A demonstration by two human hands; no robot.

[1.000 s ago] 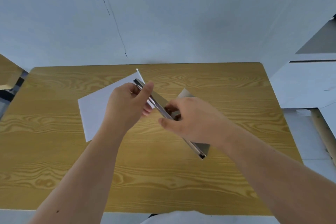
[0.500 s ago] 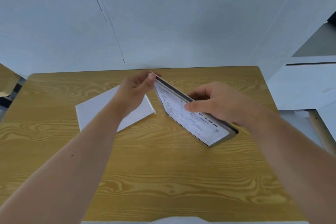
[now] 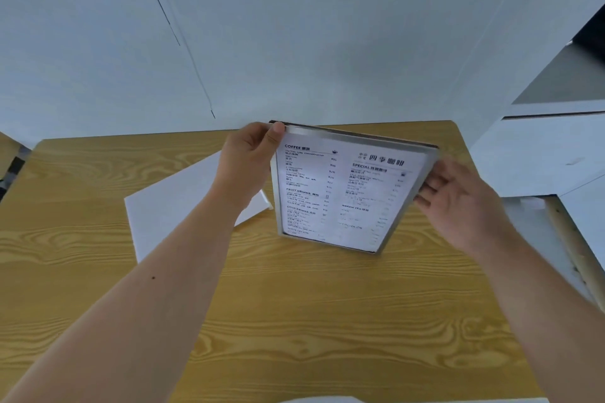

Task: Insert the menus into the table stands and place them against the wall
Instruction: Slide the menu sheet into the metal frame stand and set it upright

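Menu stand [image 3: 350,193] upright, face camera-ward

Two bare forearms, no sleeves, small dark mole on left forearm [image 3: 153,277]

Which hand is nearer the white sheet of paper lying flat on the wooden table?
Left. The left hand hovers over the white sheet of paper, gripping the framed menu stand's top-left corner. The right hand holds its far right edge.
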